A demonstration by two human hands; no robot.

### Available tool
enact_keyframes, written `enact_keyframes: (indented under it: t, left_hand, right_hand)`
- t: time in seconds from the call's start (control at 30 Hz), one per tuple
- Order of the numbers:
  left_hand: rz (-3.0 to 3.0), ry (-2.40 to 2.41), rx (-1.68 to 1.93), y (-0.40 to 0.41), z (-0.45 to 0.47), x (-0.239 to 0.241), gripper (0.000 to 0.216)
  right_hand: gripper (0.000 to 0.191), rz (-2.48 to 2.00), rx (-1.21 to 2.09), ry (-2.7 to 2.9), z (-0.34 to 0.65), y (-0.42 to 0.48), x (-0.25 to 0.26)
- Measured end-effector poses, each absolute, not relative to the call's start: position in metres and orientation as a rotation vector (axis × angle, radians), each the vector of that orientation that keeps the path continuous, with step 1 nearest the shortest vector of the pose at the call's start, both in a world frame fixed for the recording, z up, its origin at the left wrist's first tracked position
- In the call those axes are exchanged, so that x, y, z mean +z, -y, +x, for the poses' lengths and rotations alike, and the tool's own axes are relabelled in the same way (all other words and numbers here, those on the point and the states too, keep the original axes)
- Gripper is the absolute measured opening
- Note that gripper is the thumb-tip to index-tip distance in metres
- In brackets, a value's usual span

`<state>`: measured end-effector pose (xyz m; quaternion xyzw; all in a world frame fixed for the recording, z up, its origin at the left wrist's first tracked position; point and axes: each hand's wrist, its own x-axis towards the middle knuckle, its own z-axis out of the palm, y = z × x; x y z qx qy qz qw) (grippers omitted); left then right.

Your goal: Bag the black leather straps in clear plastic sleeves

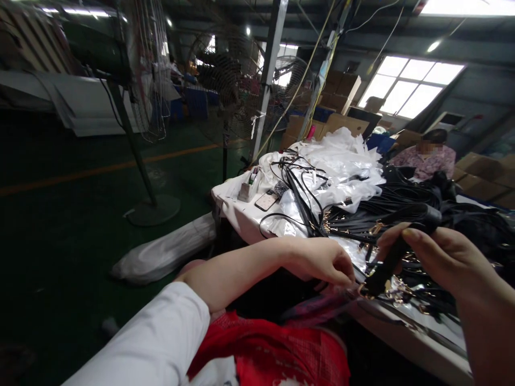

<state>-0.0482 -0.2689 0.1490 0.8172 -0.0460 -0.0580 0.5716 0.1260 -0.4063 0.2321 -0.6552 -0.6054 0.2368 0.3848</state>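
Note:
My right hand is closed round a folded black strap with a gold metal clasp at its lower end. My left hand reaches across from the left with its fingers pinched near that clasp at the table's near edge; what the fingertips hold is too small to make out. Under both hands lies a heap of black straps with gold hardware on the work table.
White plastic bags, a phone and a small tape holder lie on the table's far end. A person sits across at the right. Standing fans and a white pillar stand on the green floor.

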Motion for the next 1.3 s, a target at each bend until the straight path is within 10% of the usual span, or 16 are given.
enact_keyframes:
  t: [0.3,0.57,1.3]
  left_hand:
    - [1.64,-0.011,0.187,0.263,-0.04,0.14,0.007]
    - [1.117,0.007,-0.027,0.285,-0.052,0.109,0.062]
    - [1.106,-0.046,-0.02,0.283,-0.05,0.109,0.062]
  right_hand:
    - [0.052,-1.691,0.727,1.355,0.124,0.402,0.233]
    - [0.049,-1.611,0.53,1.073,0.14,0.394,0.23]
    - [0.039,-1.695,0.261,1.541,0.127,0.393,0.216]
